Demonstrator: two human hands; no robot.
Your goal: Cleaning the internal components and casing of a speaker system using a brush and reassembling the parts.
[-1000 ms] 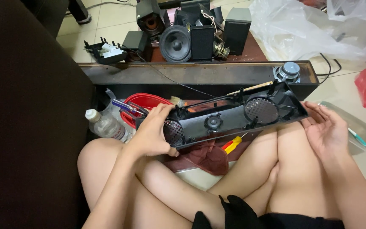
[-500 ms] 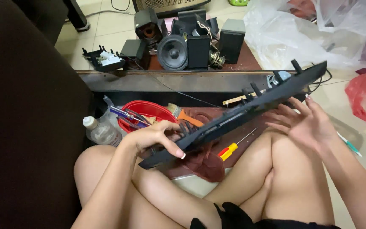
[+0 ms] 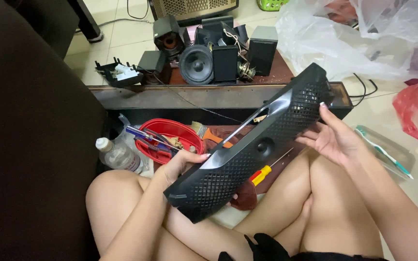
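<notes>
I hold a long black speaker bar (image 3: 247, 150) slantwise above my crossed legs, its mesh grille facing me. My left hand (image 3: 180, 166) grips its lower left end from behind, thumb on the upper edge. Fingers of my right hand (image 3: 332, 137) support the raised right end from the far side. Under the bar, a screwdriver with a yellow and red handle (image 3: 262, 173) lies on a dark red cloth (image 3: 245, 195).
A red bowl of tools (image 3: 170, 140) and a plastic bottle (image 3: 117, 154) sit by my left knee. A low wooden table (image 3: 170, 96) carries several black speakers (image 3: 197, 63) and loose parts. Plastic bags (image 3: 359, 38) pile up at right, beside a clear tray (image 3: 388, 150).
The bar has been turned over from its open back with drivers showing to its grille side, and its right end has been lifted higher. Both hands kept hold of its ends.
</notes>
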